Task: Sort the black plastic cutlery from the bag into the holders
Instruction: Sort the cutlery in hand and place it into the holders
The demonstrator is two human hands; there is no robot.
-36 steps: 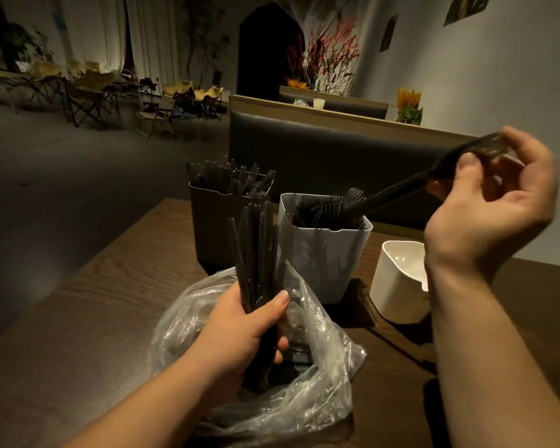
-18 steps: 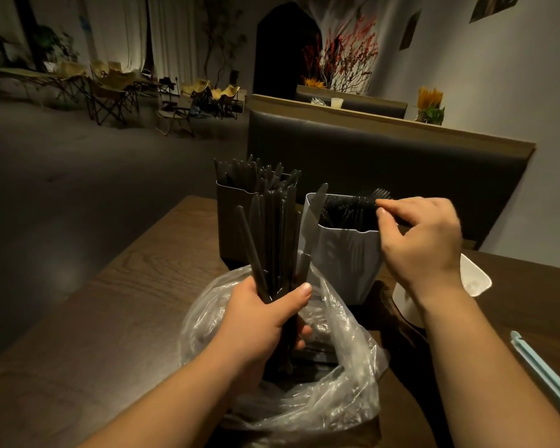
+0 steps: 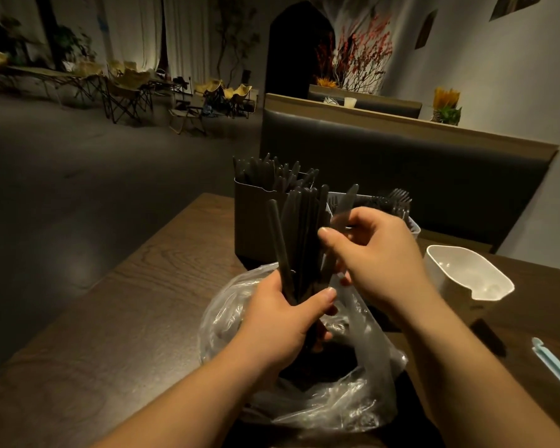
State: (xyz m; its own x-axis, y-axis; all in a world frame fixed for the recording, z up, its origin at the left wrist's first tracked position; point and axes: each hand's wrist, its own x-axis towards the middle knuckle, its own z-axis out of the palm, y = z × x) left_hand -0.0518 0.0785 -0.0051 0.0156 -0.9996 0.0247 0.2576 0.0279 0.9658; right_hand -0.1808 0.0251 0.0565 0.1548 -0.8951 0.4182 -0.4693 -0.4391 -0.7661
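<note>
Head view: picking one knife out of the held bundle.
Left hand (image 3: pixel 282 318) has its fingers clamped round a bundle of black cutlery (image 3: pixel 301 240) standing upright over the clear bag (image 3: pixel 304 402) on the worktop (image 3: pixel 143 302). Right hand (image 3: pixel 379 253) seems to pinch a single knife (image 3: pixel 348 202) at the bundle's right edge, fingers curled on it. Done well, the knife is drawn straight up against a firm left grip, then dropped into the dark knife holder (image 3: pixel 256 227) behind, not the white fork holder (image 3: pixel 413 228).
</note>
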